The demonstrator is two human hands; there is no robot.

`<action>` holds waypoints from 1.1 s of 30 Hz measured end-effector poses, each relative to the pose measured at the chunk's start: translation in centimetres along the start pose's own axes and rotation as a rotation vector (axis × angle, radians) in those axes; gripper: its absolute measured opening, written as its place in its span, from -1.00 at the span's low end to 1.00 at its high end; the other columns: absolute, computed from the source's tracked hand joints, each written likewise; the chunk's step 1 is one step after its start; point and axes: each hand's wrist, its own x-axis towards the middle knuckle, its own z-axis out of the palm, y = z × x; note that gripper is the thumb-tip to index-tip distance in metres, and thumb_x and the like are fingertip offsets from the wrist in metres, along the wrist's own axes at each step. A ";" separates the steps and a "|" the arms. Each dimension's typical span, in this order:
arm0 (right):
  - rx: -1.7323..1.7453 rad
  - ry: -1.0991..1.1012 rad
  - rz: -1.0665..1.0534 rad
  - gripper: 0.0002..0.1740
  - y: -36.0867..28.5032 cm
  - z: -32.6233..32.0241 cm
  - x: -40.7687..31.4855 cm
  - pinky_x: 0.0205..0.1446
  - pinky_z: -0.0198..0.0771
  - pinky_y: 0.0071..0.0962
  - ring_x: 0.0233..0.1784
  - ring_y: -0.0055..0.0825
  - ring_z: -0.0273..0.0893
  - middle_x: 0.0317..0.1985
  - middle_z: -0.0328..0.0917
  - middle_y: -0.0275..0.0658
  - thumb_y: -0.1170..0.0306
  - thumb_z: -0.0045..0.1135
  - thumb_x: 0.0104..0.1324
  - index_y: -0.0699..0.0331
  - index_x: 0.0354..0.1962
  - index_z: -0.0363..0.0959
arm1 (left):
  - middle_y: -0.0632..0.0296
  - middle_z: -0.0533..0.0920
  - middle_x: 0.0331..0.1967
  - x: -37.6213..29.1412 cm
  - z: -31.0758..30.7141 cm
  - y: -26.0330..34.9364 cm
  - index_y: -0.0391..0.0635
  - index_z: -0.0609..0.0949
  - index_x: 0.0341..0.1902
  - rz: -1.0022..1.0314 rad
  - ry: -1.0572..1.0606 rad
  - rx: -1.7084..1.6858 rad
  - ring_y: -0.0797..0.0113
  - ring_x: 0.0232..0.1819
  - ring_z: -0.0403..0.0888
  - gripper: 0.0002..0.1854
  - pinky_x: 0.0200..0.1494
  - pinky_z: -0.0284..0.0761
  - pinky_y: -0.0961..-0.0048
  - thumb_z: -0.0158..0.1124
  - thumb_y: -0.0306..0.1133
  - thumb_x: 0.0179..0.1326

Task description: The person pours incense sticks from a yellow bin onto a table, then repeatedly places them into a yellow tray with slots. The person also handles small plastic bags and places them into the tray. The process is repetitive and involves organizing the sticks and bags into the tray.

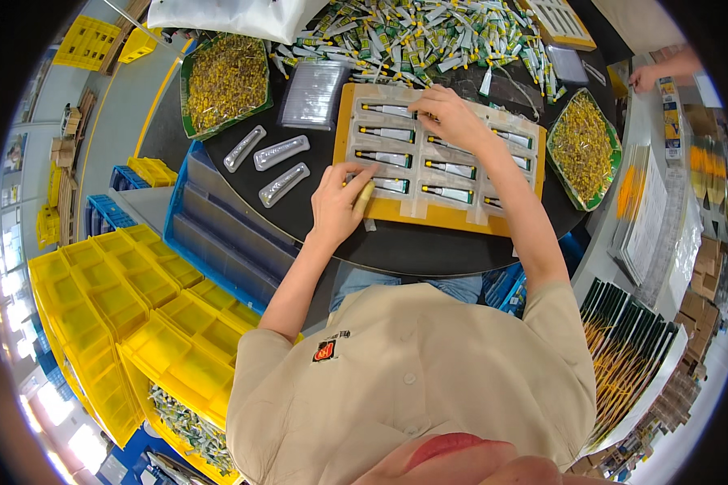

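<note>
A yellow-edged board (448, 219) lies on the round black table, with small capped tubes (448, 193) set in rows of its pale recessed tray. At the board's left side, my left hand (343, 197) has its fingertips at the lower left tubes; one finger wears a pale yellow cover. Whether it grips a tube is hidden. My right hand (446, 115) reaches over the upper middle of the tray, fingertips bent down beside the top-row tube (388, 110); what lies under them is hidden. Behind the board spreads a large heap of similar tubes (412, 42).
Left of the board are stacked clear plastic trays (314, 94), three clear blister shells (282, 152) and a green-edged box of small yellow pieces (225, 85). A similar box (584, 148) stands right. Yellow crates (182, 339) are lower left; another person's hand (643, 79) is upper right.
</note>
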 end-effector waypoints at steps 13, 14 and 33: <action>-0.120 0.268 0.034 -0.89 0.8 1.7 1.3 0.00 0.30 -0.29 -0.11 -0.31 0.46 -0.31 0.55 -0.35 0.36 0.29 0.18 0.17 -0.35 0.59 | 0.12 0.59 -0.15 5.5 1.0 -1.2 0.00 0.69 0.04 -0.044 -0.021 -0.043 0.09 -0.14 0.56 -0.65 -0.08 0.51 0.30 0.30 -0.51 0.16; -0.082 0.318 0.064 -0.89 0.2 0.8 0.5 -0.04 0.31 -0.30 -0.15 -0.33 0.46 -0.33 0.55 -0.34 0.37 0.31 0.15 0.18 -0.36 0.60 | 0.12 0.59 -0.14 5.6 1.1 -1.2 -0.01 0.69 0.04 -0.036 -0.011 -0.039 0.09 -0.13 0.56 -0.66 -0.07 0.50 0.30 0.30 -0.51 0.16; -0.042 0.428 0.490 -0.93 -2.2 -5.6 -18.6 -0.33 0.26 -0.35 -0.42 -0.31 0.38 -0.56 0.46 -0.28 0.50 0.34 0.07 0.24 -0.48 0.58 | 0.11 0.59 -0.14 0.5 1.0 2.9 -0.06 0.68 0.06 -0.144 0.058 -0.161 0.15 -0.06 0.59 -0.66 0.03 0.48 0.41 0.23 -0.58 0.21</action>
